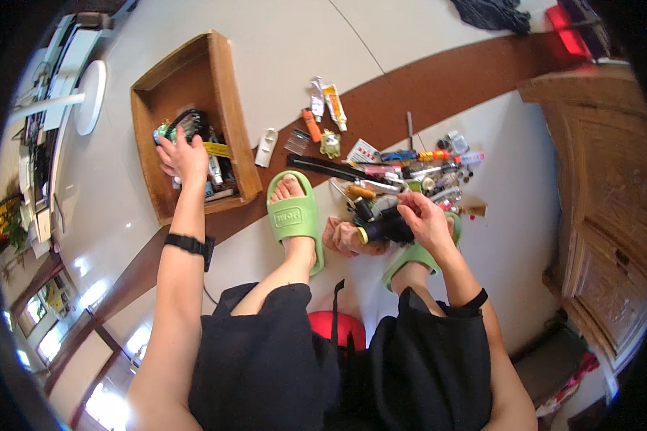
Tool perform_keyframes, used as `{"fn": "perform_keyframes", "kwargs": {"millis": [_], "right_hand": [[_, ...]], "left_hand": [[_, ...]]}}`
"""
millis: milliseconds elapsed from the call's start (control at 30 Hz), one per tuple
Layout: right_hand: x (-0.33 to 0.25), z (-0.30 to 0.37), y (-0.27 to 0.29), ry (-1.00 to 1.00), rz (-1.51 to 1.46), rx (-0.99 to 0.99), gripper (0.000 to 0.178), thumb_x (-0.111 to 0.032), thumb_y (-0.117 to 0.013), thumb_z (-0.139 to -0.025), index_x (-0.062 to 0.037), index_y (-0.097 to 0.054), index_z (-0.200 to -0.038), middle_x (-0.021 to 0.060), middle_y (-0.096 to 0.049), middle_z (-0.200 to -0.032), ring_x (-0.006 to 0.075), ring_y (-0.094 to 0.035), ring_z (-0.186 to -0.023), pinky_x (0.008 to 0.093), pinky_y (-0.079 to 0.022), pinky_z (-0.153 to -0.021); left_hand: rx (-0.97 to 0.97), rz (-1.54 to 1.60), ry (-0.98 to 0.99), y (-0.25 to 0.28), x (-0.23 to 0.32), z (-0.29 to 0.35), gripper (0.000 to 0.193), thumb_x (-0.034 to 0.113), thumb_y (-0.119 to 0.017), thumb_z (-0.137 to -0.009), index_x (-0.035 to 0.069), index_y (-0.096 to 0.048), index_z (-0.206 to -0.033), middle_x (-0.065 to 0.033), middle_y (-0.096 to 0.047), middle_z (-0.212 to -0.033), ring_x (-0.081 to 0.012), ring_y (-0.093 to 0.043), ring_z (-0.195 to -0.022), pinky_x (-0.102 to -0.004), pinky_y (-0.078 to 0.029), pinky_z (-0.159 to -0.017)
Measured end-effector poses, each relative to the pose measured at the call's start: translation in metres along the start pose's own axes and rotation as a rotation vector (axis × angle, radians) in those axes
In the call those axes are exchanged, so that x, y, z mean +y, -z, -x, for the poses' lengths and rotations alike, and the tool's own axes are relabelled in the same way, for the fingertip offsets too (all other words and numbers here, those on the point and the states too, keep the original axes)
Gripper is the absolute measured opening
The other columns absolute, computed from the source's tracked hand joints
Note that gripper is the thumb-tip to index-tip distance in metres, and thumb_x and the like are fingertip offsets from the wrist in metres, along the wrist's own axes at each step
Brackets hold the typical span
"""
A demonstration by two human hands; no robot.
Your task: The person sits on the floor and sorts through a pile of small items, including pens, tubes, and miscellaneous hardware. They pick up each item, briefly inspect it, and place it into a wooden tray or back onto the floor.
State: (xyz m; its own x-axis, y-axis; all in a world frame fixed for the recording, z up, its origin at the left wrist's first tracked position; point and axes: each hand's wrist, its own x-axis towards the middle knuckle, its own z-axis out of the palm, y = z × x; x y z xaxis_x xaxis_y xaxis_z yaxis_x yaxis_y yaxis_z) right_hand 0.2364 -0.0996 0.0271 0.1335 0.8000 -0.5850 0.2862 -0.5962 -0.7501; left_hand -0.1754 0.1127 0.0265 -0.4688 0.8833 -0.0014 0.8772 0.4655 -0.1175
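My left hand point(187, 158) reaches into a wooden drawer point(235, 136) on the floor at the left. Its fingers are spread against a black coiled bundle point(188, 123) with a green and blue item point(164, 133) beside it. On the right, my right hand point(425, 219) has its fingers curled in a pinch, right beside a large spool of black thread point(387, 228) with a yellow end. Whatever the fingertips hold is hidden. A smaller dark spool point(364, 210) lies next to the large one. A crumpled brownish bundle point(349, 237) is between my feet.
Small odds and ends, with a long black strip point(323, 167), spread beyond my feet. Two tubes point(334, 108), an orange lighter-like item point(310, 125) and a white holder point(266, 147) lie near the drawer. A carved wooden cabinet point(604, 194) stands right. Green slippers point(295, 215) are on my feet.
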Motion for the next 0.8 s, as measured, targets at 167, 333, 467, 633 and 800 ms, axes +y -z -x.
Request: {"fn": "perform_keyframes", "kwargs": {"millis": [167, 333, 467, 633, 800], "right_hand": [[0.009, 0.02, 0.015, 0.065, 0.099, 0.048, 0.021, -0.011, -0.066, -0.08, -0.0031, -0.063, -0.099, 0.0105, -0.067, -0.087, 0.0192, -0.065, -0.078, 0.0299, -0.051, -0.07], [0.025, 0.035, 0.015, 0.018, 0.148, -0.057, 0.02, -0.014, -0.067, -0.078, -0.0043, -0.064, -0.095, 0.0123, -0.066, -0.086, 0.0247, -0.065, -0.08, 0.0331, -0.05, -0.072], [0.046, 0.044, 0.023, -0.056, 0.315, -0.094, 0.021, -0.018, -0.066, -0.076, -0.0072, -0.065, -0.094, 0.0141, -0.067, -0.087, 0.0291, -0.064, -0.083, 0.0374, -0.049, -0.076], [0.062, 0.053, 0.044, -0.026, 0.353, -0.042, 0.021, -0.018, -0.064, -0.077, -0.0082, -0.065, -0.095, 0.0126, -0.066, -0.087, 0.0302, -0.062, -0.088, 0.0389, -0.049, -0.078], [0.062, 0.045, 0.051, 0.012, 0.406, -0.069, 0.02, -0.017, -0.064, -0.076, -0.011, -0.067, -0.094, 0.0109, -0.065, -0.085, 0.0296, -0.061, -0.09, 0.0384, -0.049, -0.079]], "left_hand": [[-0.128, 0.971, -0.76, 0.02, 0.068, 0.096, 0.029, 0.003, -0.062, -0.08, 0.007, -0.059, -0.108, -0.013, -0.053, -0.117, -0.0272, -0.05, -0.112, -0.0336, -0.039, -0.097], [-0.777, 0.884, -1.316, 0.026, 0.124, 0.202, 0.028, 0.012, -0.07, -0.075, 0.005, -0.061, -0.101, -0.012, -0.059, -0.099, -0.0281, -0.057, -0.097, -0.0356, -0.047, -0.085], [-0.794, 0.497, -1.516, 0.017, 0.125, 0.261, 0.066, 0.025, -0.074, -0.068, 0.007, -0.045, -0.124, -0.0141, -0.051, -0.112, -0.0305, -0.054, -0.104, -0.0379, -0.049, -0.084], [-0.679, 0.273, -1.465, 0.0, 0.125, 0.266, 0.054, 0.02, -0.066, -0.068, 0.004, -0.05, -0.117, -0.0138, -0.054, -0.102, -0.0306, -0.056, -0.096, -0.0419, -0.051, -0.076], [-0.999, 0.602, -0.821, 0.002, 0.117, 0.224, 0.051, 0.02, -0.061, -0.069, 0.002, -0.053, -0.116, -0.0138, -0.059, -0.105, -0.0271, -0.058, -0.095, -0.0356, -0.046, -0.083]]}}
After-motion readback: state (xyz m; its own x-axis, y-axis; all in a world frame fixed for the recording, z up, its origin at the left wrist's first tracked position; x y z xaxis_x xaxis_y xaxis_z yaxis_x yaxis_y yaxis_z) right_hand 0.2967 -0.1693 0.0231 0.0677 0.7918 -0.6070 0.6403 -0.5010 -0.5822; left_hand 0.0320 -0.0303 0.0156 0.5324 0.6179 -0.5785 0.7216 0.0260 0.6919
